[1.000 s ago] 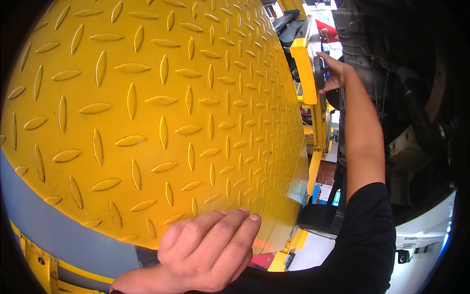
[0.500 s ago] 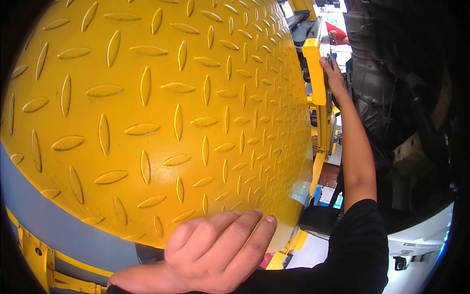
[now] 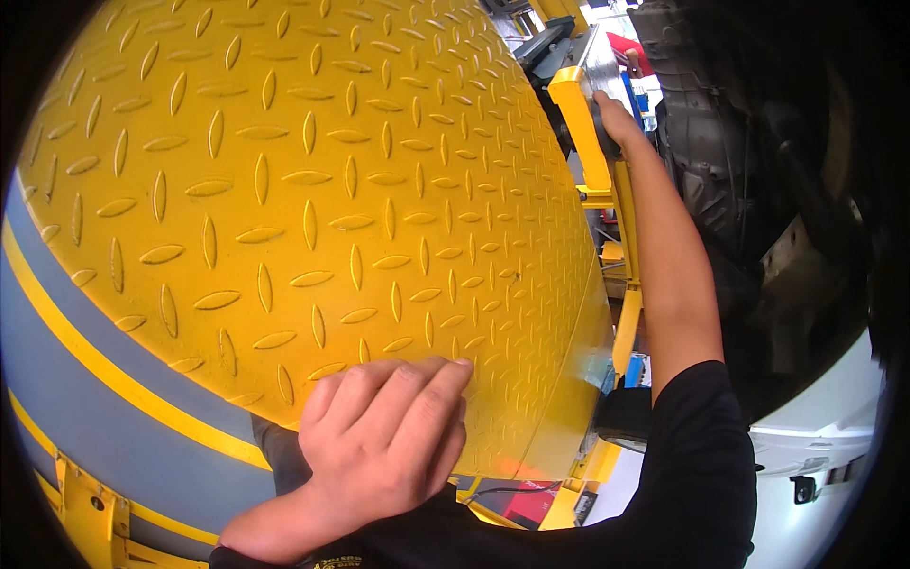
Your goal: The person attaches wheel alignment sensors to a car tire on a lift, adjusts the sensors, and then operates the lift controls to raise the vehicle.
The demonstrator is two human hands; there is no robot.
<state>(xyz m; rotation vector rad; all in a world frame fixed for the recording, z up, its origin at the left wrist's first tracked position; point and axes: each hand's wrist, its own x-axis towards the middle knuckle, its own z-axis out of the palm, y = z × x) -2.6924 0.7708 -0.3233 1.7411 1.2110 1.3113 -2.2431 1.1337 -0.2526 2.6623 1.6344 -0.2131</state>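
Observation:
A large yellow tread plate [image 3: 313,218] with raised lozenges fills the left and middle of the view. My left hand [image 3: 379,427] rests at its near edge, back upward, fingers together and loosely bent, holding nothing that I can see. My right arm stretches far forward, along the plate's right side. At its end my right hand [image 3: 621,123] is closed about a dark rounded part [image 3: 605,133] beside a yellow upright bracket [image 3: 581,123]. Its fingertips are mostly hidden.
The dark underside of a vehicle [image 3: 720,142] hangs along the right, with a white body panel [image 3: 806,474] below it. Yellow frame beams [image 3: 628,313] run past the plate. A grey floor with a yellow line [image 3: 123,370] lies left. A red sleeve [image 3: 630,52] of another person shows far off.
The view has shifted, so the bracket and my right hand appear further left. My left hand sits higher and further left, its fingers more bent. My right hand stays at the bracket.

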